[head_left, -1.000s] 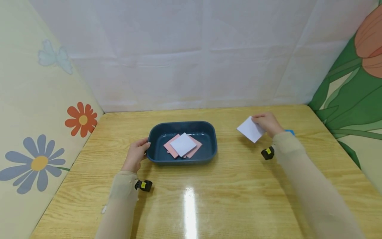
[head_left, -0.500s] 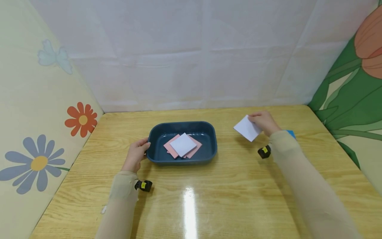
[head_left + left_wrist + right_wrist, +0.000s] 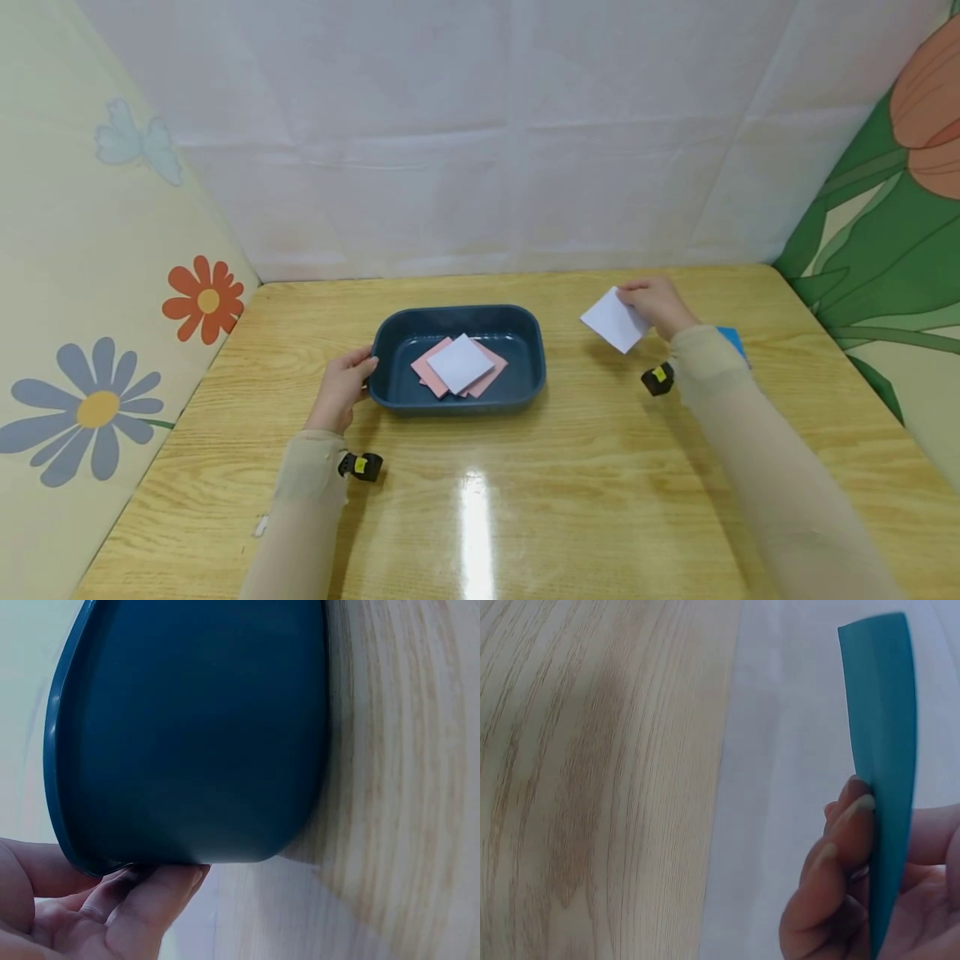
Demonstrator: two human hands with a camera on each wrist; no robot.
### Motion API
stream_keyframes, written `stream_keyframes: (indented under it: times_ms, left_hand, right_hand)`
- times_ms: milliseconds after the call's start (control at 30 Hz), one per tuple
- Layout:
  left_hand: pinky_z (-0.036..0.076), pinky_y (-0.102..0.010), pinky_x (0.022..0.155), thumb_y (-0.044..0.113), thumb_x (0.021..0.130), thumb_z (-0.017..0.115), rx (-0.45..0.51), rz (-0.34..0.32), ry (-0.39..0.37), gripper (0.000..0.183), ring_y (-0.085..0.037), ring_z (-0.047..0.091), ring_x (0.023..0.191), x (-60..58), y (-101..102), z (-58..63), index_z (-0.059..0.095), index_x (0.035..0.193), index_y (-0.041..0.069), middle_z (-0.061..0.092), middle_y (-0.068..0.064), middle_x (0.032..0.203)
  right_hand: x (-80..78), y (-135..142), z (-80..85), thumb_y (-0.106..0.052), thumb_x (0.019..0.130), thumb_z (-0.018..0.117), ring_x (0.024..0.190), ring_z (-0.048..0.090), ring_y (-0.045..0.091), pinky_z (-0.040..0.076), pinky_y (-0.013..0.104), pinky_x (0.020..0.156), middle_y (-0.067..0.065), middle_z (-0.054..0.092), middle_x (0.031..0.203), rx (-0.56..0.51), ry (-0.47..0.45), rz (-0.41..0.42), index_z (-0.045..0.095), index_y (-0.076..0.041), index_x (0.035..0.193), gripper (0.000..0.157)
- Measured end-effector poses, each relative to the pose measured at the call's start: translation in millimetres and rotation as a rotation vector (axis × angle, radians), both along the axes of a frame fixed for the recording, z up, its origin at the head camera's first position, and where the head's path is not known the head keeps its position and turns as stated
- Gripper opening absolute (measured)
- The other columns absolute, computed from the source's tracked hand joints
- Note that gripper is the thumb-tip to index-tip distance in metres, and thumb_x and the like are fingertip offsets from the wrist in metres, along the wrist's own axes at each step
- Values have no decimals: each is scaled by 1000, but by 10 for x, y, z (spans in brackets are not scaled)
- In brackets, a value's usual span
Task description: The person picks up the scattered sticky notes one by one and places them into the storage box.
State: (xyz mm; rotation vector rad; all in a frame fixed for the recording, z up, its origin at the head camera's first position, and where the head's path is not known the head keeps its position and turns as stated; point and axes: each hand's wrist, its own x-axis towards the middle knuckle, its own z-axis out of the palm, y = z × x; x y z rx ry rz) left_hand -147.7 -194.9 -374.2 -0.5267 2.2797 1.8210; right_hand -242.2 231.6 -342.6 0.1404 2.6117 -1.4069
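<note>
My left hand (image 3: 342, 390) grips the left end of a dark blue rectangular dish (image 3: 531, 392), thumb at the rim and fingers against the outer wall. In the left wrist view the dish's wall (image 3: 195, 735) fills much of the frame. Inside lie pink square papers (image 3: 489, 381), with a white square paper (image 3: 461, 364) on top. To the right of the dish, my right hand (image 3: 658, 306) pinches another square paper (image 3: 615, 320) by its far corner, above the table. Its upward side is white; the right wrist view shows this paper's (image 3: 885, 712) teal underside, slightly bowed.
A blue piece (image 3: 735, 342) lies on the wooden table (image 3: 570, 500), partly hidden by the right sleeve. White cloth (image 3: 450, 167) hangs behind the table, and flower-printed panels (image 3: 97, 250) stand at both sides. A small white scrap (image 3: 261, 525) is near the left forearm.
My right hand has moved a little to the left with the paper, and more of the blue piece shows behind the sleeve. The left hand and the dish have stayed still.
</note>
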Motion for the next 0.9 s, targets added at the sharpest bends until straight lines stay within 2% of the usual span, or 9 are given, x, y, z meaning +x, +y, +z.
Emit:
stream_keyframes:
  times_ms: [333,600,900]
  left_hand:
    - [41,-46,102,13,106,38,8,-3,5,45,-31,45,127,8,5,6,34,149,1,38,-18,150]
    - [41,-46,102,13,106,38,11,-5,2,45,-31,45,127,10,10,20,34,150,1,38,-19,150]
    - [42,-45,101,13,106,38,11,-1,0,45,-31,46,125,7,20,30,35,149,1,40,-18,149]
  right_hand:
    - [-31,-49,-36,-12,98,51,81,51,14,45,19,66,32,52,125,-9,25,13,51,16,128,41]
    - [-35,-125,-13,-13,99,50,90,53,23,45,21,69,33,51,126,-14,10,23,50,17,129,42]
    - [-51,-193,-15,-12,99,50,86,52,20,45,21,67,31,52,124,-34,-1,27,50,17,128,41]
